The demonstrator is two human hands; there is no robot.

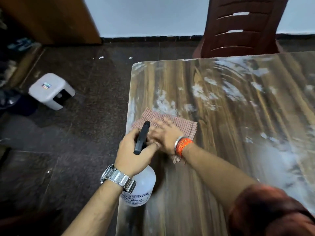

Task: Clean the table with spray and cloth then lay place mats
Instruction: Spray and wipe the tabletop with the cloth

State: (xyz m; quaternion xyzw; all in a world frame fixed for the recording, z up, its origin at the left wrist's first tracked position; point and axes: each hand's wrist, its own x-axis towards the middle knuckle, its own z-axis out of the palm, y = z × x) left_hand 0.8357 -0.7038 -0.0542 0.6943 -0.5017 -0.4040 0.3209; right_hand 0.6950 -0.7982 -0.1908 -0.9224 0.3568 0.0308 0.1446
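Blurred by motion: right hand (164,133), fingers hard to tell apart, thumb side hidden behind the left hand (134,151). Partly covered by the left wrist and its metal watch (117,178): white body of the spray bottle (144,186), label only partly legible; impossible to tell whether resting on the surface (221,159) or held just above its edge. Cut off at the lower right corner: reddish sleeve (272,213) of the right arm.

Left hand curled round the bottle's black handle, nozzle pointing away from the body, wrist straight. Right hand laid flat, fingers straight and palm down, forearm reaching diagonally across the surface, orange threads (183,145) at the wrist.

Checked cloth (185,127) directly under the right hand, spreading past its fingertips and just beyond the left hand's knuckles. White wet streaks (230,90) on the surface beyond and to the right of both hands.
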